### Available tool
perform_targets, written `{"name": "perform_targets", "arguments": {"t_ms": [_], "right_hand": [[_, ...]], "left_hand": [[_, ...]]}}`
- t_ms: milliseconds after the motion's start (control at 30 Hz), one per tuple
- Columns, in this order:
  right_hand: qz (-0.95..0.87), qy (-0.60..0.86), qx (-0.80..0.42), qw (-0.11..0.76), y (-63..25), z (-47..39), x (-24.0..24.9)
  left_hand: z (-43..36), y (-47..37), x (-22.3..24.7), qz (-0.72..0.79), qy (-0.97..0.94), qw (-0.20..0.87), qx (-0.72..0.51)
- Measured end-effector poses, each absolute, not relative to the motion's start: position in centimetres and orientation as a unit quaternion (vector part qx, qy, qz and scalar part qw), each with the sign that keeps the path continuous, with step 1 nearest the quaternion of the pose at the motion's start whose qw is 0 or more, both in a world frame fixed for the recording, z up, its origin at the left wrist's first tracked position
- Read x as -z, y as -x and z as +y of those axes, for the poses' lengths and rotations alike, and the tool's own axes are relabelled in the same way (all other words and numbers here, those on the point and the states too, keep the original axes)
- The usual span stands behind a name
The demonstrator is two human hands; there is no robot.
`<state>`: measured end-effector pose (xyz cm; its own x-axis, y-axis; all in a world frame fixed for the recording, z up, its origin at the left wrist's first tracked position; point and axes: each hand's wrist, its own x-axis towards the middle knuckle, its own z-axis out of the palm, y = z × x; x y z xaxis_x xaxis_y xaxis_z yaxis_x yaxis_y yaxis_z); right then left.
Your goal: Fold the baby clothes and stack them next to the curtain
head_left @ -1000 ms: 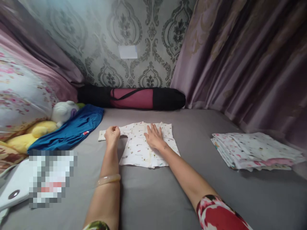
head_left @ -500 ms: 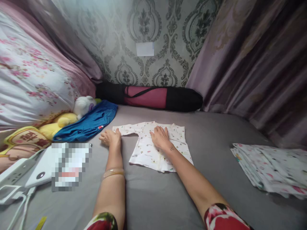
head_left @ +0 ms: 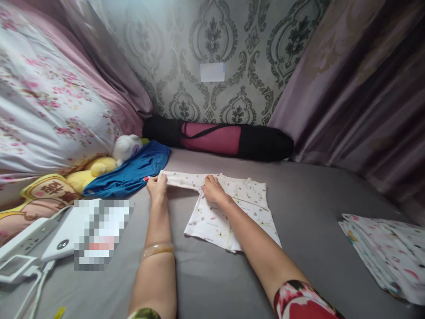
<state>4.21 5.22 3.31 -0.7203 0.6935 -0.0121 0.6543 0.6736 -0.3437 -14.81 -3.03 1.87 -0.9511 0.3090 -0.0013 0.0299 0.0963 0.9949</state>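
A small white baby shirt (head_left: 215, 219) with tiny coloured prints lies flat on the grey sheet, one sleeve stretched out to the left. The other sleeve seems folded across the body, where a crease runs over the chest. At the cuff of the outstretched sleeve, my left hand (head_left: 157, 185) is closed, pinching the fabric. My right hand (head_left: 214, 189) rests where that sleeve meets the body, its fingers bent and gripping the cloth there. The right forearm hides part of the shirt's lower front.
Folded printed cloths (head_left: 385, 252) lie in a pile at right. To the left are a blue garment (head_left: 133, 170), plush toys (head_left: 128, 148), a power strip (head_left: 25, 239) and a white device (head_left: 69, 235). A long black-and-maroon bag (head_left: 212, 139) lies along the wall.
My left hand has moved up onto the sleeve cuff and pinches it. My right hand has slid left from the chest to the sleeve's base, its fingers now bent. The view has shifted slightly left.
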Motion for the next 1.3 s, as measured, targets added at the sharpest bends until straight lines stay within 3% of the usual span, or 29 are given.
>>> {"name": "perform_targets", "arguments": {"t_ms": [100,267,633,833,1033,1167,1300], "right_hand": [[-0.916,0.351,-0.193,0.001,-4.5,5.6,-4.6],[-0.913,0.342,-0.213,-0.064,-4.5,6.4,-5.9],[-0.893,0.393,-0.193,-0.100,-2.7,7.2,-6.5],[-0.890,0.361,-0.278,-0.008,-4.1,7.9,-6.1],[-0.658,0.415,-0.594,0.204,-9.3,7.1,-6.4],[-0.470,0.408,-0.755,0.204,-13.2,6.0,-7.1],[-0.444,0.409,-0.772,0.199,-15.4,5.9,-7.2]], "left_hand": [[-2.2,14.3,-2.9,0.565,0.001,0.226,-0.794],[-2.0,13.0,-5.0,0.396,0.013,0.344,-0.851],[-0.8,9.8,-6.9,0.343,-0.080,0.358,-0.865],[0.4,7.1,-7.1,0.378,-0.157,0.319,-0.855],[1.1,5.3,-6.9,0.437,-0.186,0.300,-0.827],[1.1,2.2,-6.9,0.527,-0.272,0.274,-0.757],[0.5,-1.3,-7.2,0.572,-0.449,0.304,-0.615]]}}
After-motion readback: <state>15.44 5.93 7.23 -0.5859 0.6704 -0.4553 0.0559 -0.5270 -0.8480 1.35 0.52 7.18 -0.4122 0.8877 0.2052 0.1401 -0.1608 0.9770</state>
